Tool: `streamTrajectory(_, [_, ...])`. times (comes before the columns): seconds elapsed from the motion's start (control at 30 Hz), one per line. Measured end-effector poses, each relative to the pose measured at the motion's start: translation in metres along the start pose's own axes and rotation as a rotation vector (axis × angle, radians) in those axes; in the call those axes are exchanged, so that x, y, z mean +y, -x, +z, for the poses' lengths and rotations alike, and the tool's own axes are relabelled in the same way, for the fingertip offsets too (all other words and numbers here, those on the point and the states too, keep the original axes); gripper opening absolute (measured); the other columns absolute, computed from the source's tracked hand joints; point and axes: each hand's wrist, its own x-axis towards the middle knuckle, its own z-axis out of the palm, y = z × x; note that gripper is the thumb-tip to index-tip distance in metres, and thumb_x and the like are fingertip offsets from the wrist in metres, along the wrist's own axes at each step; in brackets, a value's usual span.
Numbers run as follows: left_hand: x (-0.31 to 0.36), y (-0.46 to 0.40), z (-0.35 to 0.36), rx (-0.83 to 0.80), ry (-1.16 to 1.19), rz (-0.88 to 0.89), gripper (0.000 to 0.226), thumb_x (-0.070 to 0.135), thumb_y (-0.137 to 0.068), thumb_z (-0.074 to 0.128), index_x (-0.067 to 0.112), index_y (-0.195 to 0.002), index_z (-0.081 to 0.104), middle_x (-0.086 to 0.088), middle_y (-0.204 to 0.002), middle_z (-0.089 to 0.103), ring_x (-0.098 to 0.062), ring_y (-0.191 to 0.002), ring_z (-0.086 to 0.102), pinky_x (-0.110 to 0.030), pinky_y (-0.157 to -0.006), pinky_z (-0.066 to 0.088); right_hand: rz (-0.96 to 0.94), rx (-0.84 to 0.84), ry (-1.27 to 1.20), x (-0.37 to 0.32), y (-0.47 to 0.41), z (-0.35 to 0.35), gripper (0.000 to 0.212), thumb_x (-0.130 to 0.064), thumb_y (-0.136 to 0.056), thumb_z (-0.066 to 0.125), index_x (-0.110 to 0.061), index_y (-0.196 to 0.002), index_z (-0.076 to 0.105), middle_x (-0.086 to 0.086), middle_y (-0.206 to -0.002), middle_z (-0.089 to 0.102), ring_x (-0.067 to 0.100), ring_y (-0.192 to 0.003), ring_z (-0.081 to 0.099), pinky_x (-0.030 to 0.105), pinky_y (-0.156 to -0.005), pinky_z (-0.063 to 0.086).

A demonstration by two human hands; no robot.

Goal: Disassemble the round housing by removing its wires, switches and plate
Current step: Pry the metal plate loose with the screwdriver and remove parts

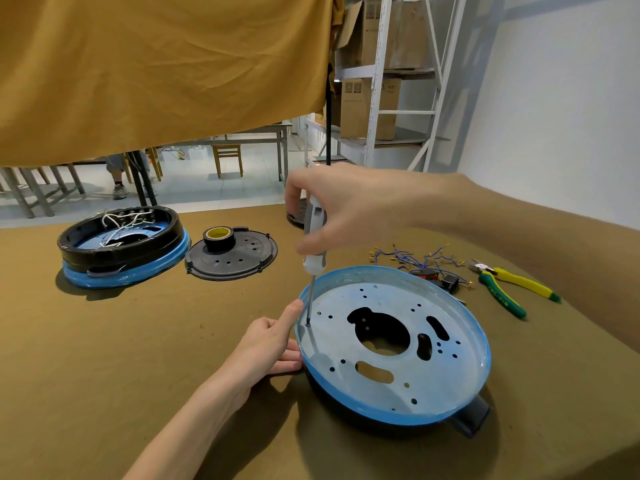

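A round housing (pixel 450 408) with a blue rim lies in front of me, and a pale metal plate (pixel 388 382) with several holes sits inside it. My right hand (pixel 349 213) grips a white-handled screwdriver (pixel 314 247) held upright, its tip in a screw (pixel 308 324) at the plate's left edge. My left hand (pixel 266 348) rests against the housing's left rim, index finger pointing up beside the shaft. Loose blue wires (pixel 415 258) and red and black switches (pixel 438 277) lie on the table behind the housing.
A second housing (pixel 121 247) with white wires inside stands at the far left. Beside it lies a black perforated disc (pixel 232 259) carrying a roll of tape (pixel 219 237). Yellow-green pliers (pixel 509 289) lie at the right. A yellow cloth hangs behind the table.
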Motion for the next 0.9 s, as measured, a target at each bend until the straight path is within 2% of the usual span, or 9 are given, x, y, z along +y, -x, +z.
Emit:
streamTrajectory(0.1, [0.000, 0.001, 0.000, -0.006, -0.005, 0.010, 0.054, 0.078, -0.075, 0.056, 0.026, -0.089, 0.050, 0.008, -0.068, 0.076, -0.014, -0.071, 0.078, -0.025, -0.056, 0.060, 0.056, 0.203, 0.331, 0.000, -0.002, 0.009, 0.052, -0.070, -0.093, 0.048, -0.019, -0.097, 0.050, -0.002, -0.073, 0.050, 0.013, -0.060, 0.048, 0.029, -0.047, 0.027])
streamTrajectory(0.33, [-0.001, -0.001, 0.000, 0.019, -0.008, 0.027, 0.048, 0.072, -0.085, 0.056, 0.025, -0.090, 0.049, 0.003, -0.068, 0.077, -0.014, -0.070, 0.078, -0.024, -0.056, 0.060, -0.047, 0.012, -0.100, 0.000, -0.005, -0.003, 0.028, -0.038, -0.082, 0.079, -0.033, -0.100, 0.057, -0.015, -0.089, 0.057, 0.002, -0.074, 0.059, 0.018, -0.052, 0.042])
streamTrajectory(0.4, [-0.001, -0.001, 0.000, 0.016, -0.006, 0.037, 0.048, 0.072, -0.085, 0.056, 0.025, -0.090, 0.049, 0.001, -0.070, 0.078, -0.014, -0.071, 0.078, -0.025, -0.057, 0.060, -0.043, 0.017, -0.075, -0.001, -0.005, 0.000, 0.027, -0.046, -0.085, 0.075, -0.032, -0.099, 0.055, -0.014, -0.085, 0.058, 0.000, -0.071, 0.058, 0.013, -0.048, 0.040])
streamTrajectory(0.5, [0.000, -0.001, 0.000, 0.009, 0.000, 0.030, 0.047, 0.071, -0.086, 0.056, 0.026, -0.088, 0.046, 0.009, -0.067, 0.076, -0.013, -0.070, 0.078, -0.024, -0.056, 0.060, 0.008, 0.187, 0.249, -0.001, -0.008, 0.008, 0.046, -0.066, -0.094, 0.051, -0.021, -0.085, 0.054, -0.004, -0.071, 0.056, 0.012, -0.060, 0.054, 0.028, -0.045, 0.033])
streamTrajectory(0.57, [0.000, 0.000, -0.001, 0.000, 0.007, 0.020, 0.047, 0.072, -0.085, 0.056, 0.026, -0.088, 0.045, 0.009, -0.068, 0.076, -0.013, -0.070, 0.078, -0.024, -0.056, 0.059, -0.009, 0.178, 0.237, -0.001, -0.009, 0.008, 0.041, -0.060, -0.096, 0.054, -0.021, -0.084, 0.057, -0.003, -0.072, 0.059, 0.016, -0.061, 0.056, 0.028, -0.047, 0.034])
streamTrajectory(0.63, [0.001, 0.002, -0.001, -0.016, 0.007, 0.017, 0.053, 0.077, -0.078, 0.057, 0.026, -0.089, 0.047, 0.008, -0.070, 0.077, -0.013, -0.071, 0.078, -0.023, -0.056, 0.059, -0.028, 0.027, 0.026, -0.002, -0.007, 0.000, 0.019, -0.046, -0.091, 0.066, -0.029, -0.092, 0.060, -0.008, -0.081, 0.062, 0.011, -0.069, 0.060, 0.025, -0.051, 0.041])
streamTrajectory(0.73, [0.003, 0.005, -0.001, -0.028, -0.002, 0.020, 0.071, 0.083, -0.056, 0.056, 0.022, -0.092, 0.052, 0.006, -0.070, 0.077, -0.014, -0.070, 0.078, -0.023, -0.056, 0.059, -0.036, -0.085, -0.052, -0.004, -0.006, -0.010, 0.022, -0.041, -0.085, 0.074, -0.035, -0.098, 0.057, -0.013, -0.087, 0.061, 0.005, -0.072, 0.060, 0.021, -0.053, 0.043])
streamTrajectory(0.83, [0.004, 0.007, -0.001, -0.029, -0.006, 0.023, 0.080, 0.085, -0.047, 0.057, 0.021, -0.094, 0.051, 0.005, -0.071, 0.077, -0.014, -0.070, 0.078, -0.023, -0.056, 0.059, 0.013, 0.055, 0.141, -0.005, -0.007, -0.001, 0.038, -0.068, -0.090, 0.055, -0.030, -0.086, 0.052, -0.007, -0.078, 0.059, 0.011, -0.064, 0.060, 0.028, -0.049, 0.040])
streamTrajectory(0.9, [0.003, 0.006, -0.002, -0.033, -0.003, 0.019, 0.082, 0.086, -0.044, 0.057, 0.022, -0.094, 0.049, 0.004, -0.072, 0.078, -0.014, -0.071, 0.078, -0.023, -0.056, 0.059, 0.021, 0.169, 0.292, -0.005, -0.008, 0.004, 0.046, -0.069, -0.094, 0.047, -0.027, -0.074, 0.051, -0.004, -0.066, 0.055, 0.011, -0.054, 0.052, 0.025, -0.044, 0.030])
